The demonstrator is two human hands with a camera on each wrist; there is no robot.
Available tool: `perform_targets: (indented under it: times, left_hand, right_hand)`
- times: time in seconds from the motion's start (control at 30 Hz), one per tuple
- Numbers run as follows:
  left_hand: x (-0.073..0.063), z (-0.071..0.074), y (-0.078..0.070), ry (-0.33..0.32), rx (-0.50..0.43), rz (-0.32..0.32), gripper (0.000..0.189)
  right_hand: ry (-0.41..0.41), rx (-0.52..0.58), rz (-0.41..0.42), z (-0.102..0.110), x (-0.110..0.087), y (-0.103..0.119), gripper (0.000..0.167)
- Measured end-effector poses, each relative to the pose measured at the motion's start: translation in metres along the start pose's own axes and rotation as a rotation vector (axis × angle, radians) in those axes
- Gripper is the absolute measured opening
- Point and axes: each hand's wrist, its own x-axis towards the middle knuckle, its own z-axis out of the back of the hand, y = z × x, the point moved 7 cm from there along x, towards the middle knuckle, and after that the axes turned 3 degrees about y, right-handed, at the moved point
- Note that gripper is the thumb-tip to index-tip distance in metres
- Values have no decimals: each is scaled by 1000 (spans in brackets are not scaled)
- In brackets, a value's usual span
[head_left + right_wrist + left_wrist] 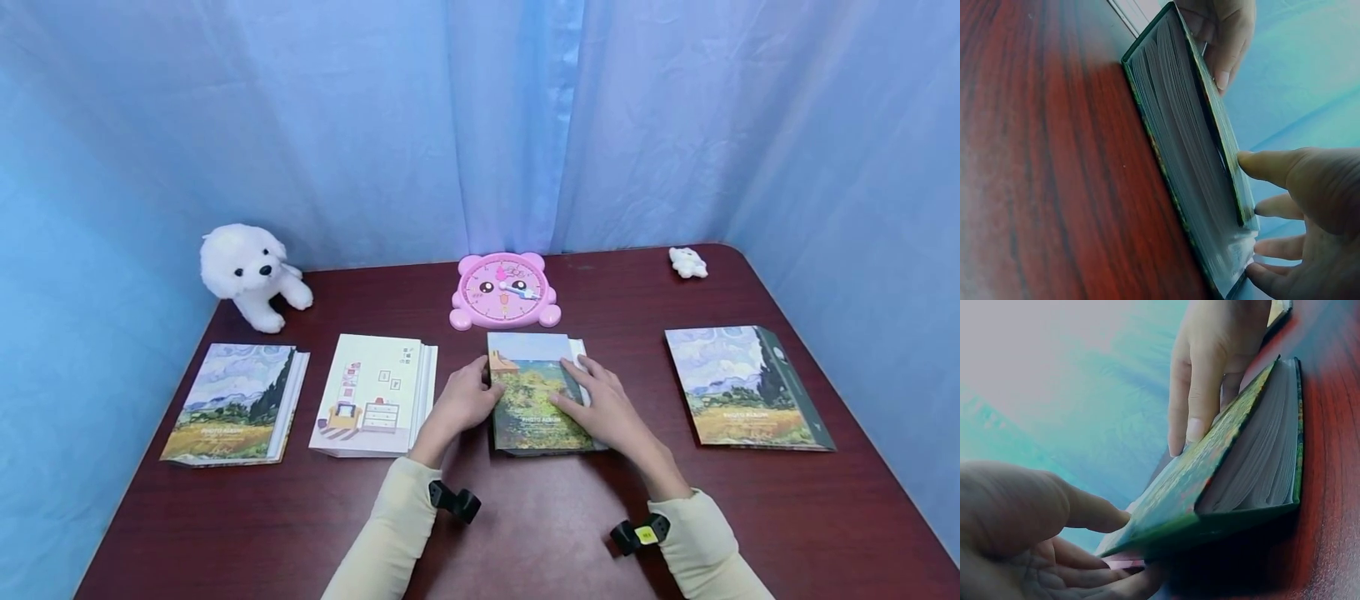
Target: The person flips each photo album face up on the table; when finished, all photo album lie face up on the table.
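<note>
A photo album (pixel 528 396) with a painted garden cover lies on the table, its white pages (pixel 1175 125) fanned beneath the cover. At its spine is my left hand (pixel 467 398), thumb on the cover edge and fingers curled along the spine side. My right hand (pixel 603 404) rests on the opposite side with fingers fairly straight. In the right wrist view, its thumb (pixel 1266 167) touches the cover while other fingers meet the page edges, which stick out past the cover. A white album (pixel 367 396) with a furniture drawing lies just left of my left hand.
Two more albums with cypress paintings lie at the sides, a left album (pixel 232 404) and a right album (pixel 738 387). Behind stand a white plush dog (pixel 251 271), a pink bear-shaped clock (pixel 504 292) and a small white toy (pixel 687 262). Blue curtains (pixel 360 125) enclose the table.
</note>
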Motion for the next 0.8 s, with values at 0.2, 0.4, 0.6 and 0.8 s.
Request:
perform_targets:
  times: [0.2, 0.4, 0.6, 0.8]
  left_hand:
    - [-5, 6, -8, -119, 82, 0, 63]
    - [-9, 9, -27, -264, 134, -86, 59]
    - [-4, -3, -48, -265, 91, -210, 54]
    - [6, -30, -66, -155, -56, -243, 54]
  right_hand:
    - [-29, 62, 25, 6, -3, -4, 64]
    - [-61, 80, 38, 20, -7, -14, 61]
    - [-106, 52, 22, 42, -14, -36, 61]
    - [-173, 42, 12, 73, -29, -61, 60]
